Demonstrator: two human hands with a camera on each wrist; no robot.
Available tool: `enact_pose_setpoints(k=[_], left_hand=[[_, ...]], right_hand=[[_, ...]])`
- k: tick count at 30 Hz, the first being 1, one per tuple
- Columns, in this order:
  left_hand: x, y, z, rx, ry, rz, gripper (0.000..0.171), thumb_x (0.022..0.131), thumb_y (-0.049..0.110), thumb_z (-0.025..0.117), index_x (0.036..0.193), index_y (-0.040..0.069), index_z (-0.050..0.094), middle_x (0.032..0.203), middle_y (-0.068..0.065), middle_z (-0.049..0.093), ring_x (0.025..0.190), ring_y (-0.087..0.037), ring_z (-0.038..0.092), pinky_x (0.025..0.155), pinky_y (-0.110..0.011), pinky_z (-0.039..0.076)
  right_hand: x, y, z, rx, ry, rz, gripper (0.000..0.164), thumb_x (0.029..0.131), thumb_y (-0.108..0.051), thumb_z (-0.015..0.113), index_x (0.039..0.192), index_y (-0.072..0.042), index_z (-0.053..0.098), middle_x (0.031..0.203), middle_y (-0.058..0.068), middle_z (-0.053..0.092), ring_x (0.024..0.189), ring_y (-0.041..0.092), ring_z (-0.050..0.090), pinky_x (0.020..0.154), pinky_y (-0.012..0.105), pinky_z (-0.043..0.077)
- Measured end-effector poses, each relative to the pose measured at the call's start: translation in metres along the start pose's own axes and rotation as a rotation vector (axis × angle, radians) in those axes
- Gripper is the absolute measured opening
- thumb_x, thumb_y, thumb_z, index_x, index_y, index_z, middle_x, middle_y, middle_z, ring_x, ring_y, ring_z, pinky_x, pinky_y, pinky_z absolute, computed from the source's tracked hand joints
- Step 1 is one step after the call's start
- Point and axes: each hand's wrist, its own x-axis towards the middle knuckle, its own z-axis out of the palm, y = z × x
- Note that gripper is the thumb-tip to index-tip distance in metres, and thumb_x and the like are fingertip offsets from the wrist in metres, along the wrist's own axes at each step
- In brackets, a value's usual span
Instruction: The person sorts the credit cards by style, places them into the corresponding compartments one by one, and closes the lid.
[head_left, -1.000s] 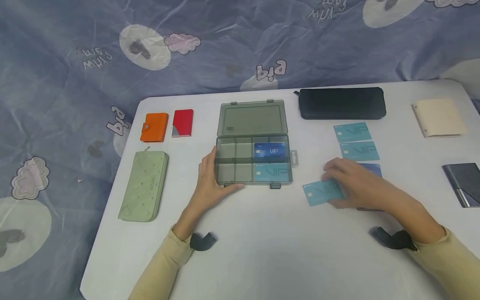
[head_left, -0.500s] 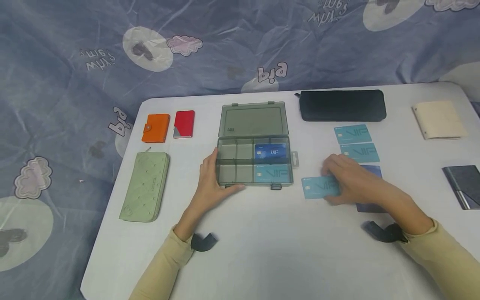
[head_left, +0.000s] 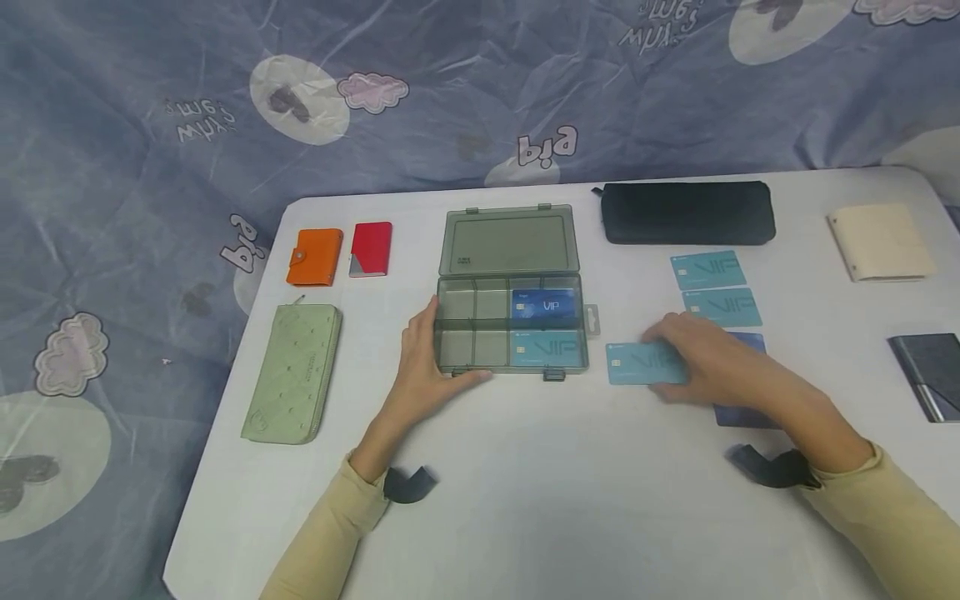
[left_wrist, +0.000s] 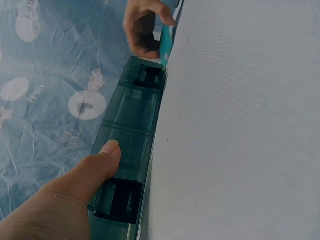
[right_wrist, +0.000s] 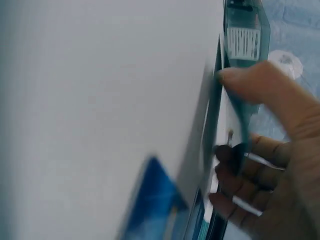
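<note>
A clear grey-green plastic compartment box lies on the table with its lid folded back. My left hand grips its near left corner, fingers along the left side, thumb against the front wall by a latch. Inside the right compartments are a dark blue VIP card and a light blue VIP card. My right hand pinches another light blue VIP card by its right end, just right of the box. The card stands out from between thumb and fingers in the right wrist view.
Two light blue cards and dark blue cards, partly hidden by my right hand, lie at right. Around them are a black pouch, a cream card holder and a black one. Orange, red and green cases lie left.
The light blue card in my right hand has turned from tilted to nearly level with the box and shifted slightly away from me. My left hand stays at the box's corner.
</note>
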Motion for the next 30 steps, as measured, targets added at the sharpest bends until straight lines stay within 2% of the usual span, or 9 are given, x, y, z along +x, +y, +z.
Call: enact_pose_setpoints(k=[2,6,9,12,17,21,30], left_hand=[[0.0,0.0,0.0,0.001,-0.001,0.003,0.119,0.061,0.059,0.077,0.15,0.019,0.009,0.144,-0.007,0.028,0.127,-0.019,0.025,0.098,-0.047,0.034],[0.001,0.001,0.001,0.015,-0.007,0.005,0.119,0.061,0.06,0.076,0.15,0.019,0.008,0.144,-0.006,0.028,0.126,-0.018,0.025,0.097,-0.046,0.036],[0.001,0.001,0.001,0.02,-0.003,0.008,0.119,0.061,0.059,0.076,0.15,0.019,0.008,0.144,-0.006,0.028,0.127,-0.018,0.025,0.097,-0.046,0.035],[0.001,0.001,0.0,0.018,0.001,0.009,0.119,0.061,0.058,0.077,0.15,0.019,0.008,0.144,-0.006,0.028,0.127,-0.018,0.025,0.098,-0.046,0.035],[0.0,0.0,0.0,0.014,0.0,0.007,0.119,0.062,0.058,0.077,0.15,0.018,0.009,0.144,-0.007,0.028,0.127,-0.018,0.025,0.098,-0.046,0.034],[0.0,0.0,0.0,0.012,0.0,0.009,0.119,0.061,0.057,0.078,0.15,0.018,0.009,0.144,-0.008,0.028,0.127,-0.019,0.025,0.098,-0.047,0.034],[0.0,0.001,-0.001,0.024,0.003,-0.001,0.119,0.061,0.056,0.078,0.15,0.019,0.008,0.144,-0.008,0.027,0.127,-0.019,0.025,0.098,-0.046,0.035]], right_hand=[[-0.002,0.0,-0.005,0.026,0.011,0.014,0.057,0.068,-0.032,0.081,0.116,-0.011,0.057,0.11,0.005,0.06,0.104,0.026,0.054,0.092,0.049,0.043],[-0.001,-0.005,-0.019,0.064,0.103,0.008,0.057,0.065,-0.03,0.083,0.114,-0.012,0.059,0.108,0.004,0.06,0.104,0.025,0.054,0.091,0.048,0.042],[0.007,-0.018,-0.026,0.053,0.181,-0.056,0.055,0.062,-0.03,0.085,0.109,-0.012,0.061,0.104,0.0,0.061,0.1,0.02,0.054,0.089,0.043,0.042],[0.022,-0.035,-0.028,0.04,0.216,-0.134,0.055,0.062,-0.032,0.085,0.108,-0.013,0.063,0.103,-0.004,0.061,0.1,0.016,0.052,0.088,0.041,0.041],[0.05,-0.057,-0.021,0.063,0.204,-0.236,0.056,0.065,-0.04,0.082,0.11,-0.014,0.062,0.11,-0.002,0.058,0.106,0.017,0.047,0.09,0.039,0.038],[0.065,-0.064,-0.011,0.075,0.177,-0.27,0.056,0.067,-0.045,0.079,0.11,-0.013,0.063,0.113,-0.001,0.056,0.108,0.018,0.046,0.092,0.039,0.037],[0.073,-0.063,0.002,0.08,0.183,-0.296,0.062,0.065,-0.049,0.08,0.112,-0.012,0.063,0.112,0.0,0.055,0.107,0.018,0.045,0.089,0.038,0.038]])
